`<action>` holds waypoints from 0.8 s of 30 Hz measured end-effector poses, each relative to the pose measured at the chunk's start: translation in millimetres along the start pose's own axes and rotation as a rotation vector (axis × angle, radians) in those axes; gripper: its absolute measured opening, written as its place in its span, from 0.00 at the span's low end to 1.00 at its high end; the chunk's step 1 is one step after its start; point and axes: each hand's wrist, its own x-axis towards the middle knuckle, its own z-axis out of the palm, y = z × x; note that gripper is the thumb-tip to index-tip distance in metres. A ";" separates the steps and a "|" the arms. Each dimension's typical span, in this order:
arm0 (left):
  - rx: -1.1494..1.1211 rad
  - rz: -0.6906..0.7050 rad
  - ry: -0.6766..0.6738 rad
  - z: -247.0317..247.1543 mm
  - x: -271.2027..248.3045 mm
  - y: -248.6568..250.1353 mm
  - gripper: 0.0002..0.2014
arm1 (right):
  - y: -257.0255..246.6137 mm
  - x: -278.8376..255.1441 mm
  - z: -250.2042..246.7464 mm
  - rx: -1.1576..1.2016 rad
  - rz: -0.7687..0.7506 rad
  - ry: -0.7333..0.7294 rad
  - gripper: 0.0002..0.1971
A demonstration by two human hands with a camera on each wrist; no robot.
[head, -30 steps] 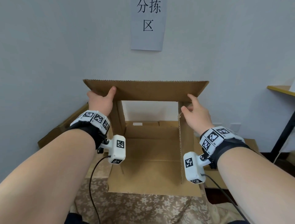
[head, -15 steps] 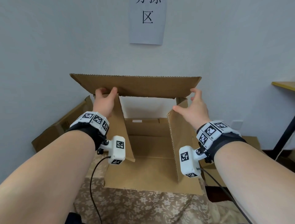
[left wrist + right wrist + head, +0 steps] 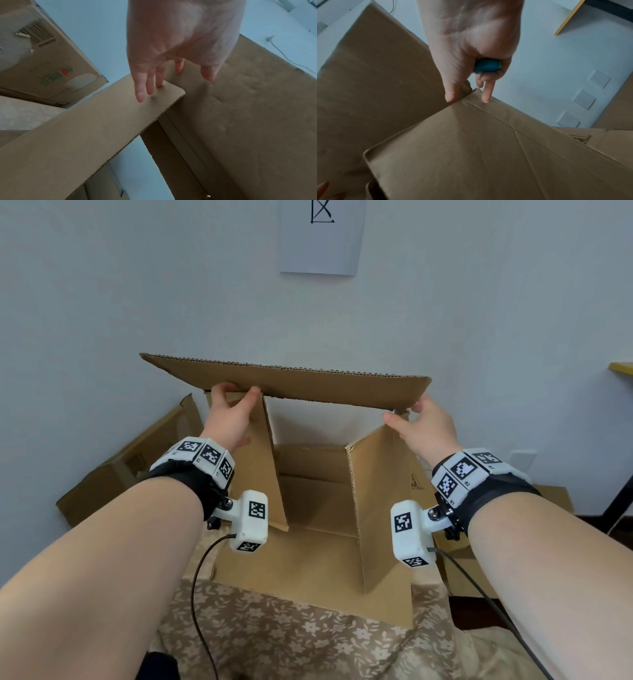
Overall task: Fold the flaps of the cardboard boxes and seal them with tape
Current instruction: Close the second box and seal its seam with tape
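Overhead, top flap (image 3: 291, 385) touches straight left fingers (image 3: 149, 86); right fingers (image 3: 486, 93) clutch teal object (image 3: 486, 66).

Open cardboard box (image 3: 318, 573) on floral tablecloth (image 3: 291, 642)

Both arms fwd, raised. L hand (image 3: 228, 419) fingers straight, spread. R hand (image 3: 424, 429) thumb + index out, other fingers curled round teal item (image 3: 487, 66).

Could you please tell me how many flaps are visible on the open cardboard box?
4: top flap raised, left flap and right flap angled inward, bottom flap lying flat in front.
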 end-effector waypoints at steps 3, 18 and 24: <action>0.000 0.006 -0.022 2.0 3.3 -2.9 0.27 | -1.7 4.7 3.1 -0.070 -0.042 0.032 0.15; 0.648 0.184 -0.274 36.4 15.4 -17.4 0.29 | 24.7 26.6 15.6 0.001 -0.065 0.188 0.17; 0.807 0.133 -0.374 53.9 30.2 -19.3 0.28 | 32.4 30.8 18.5 0.065 -0.033 0.240 0.19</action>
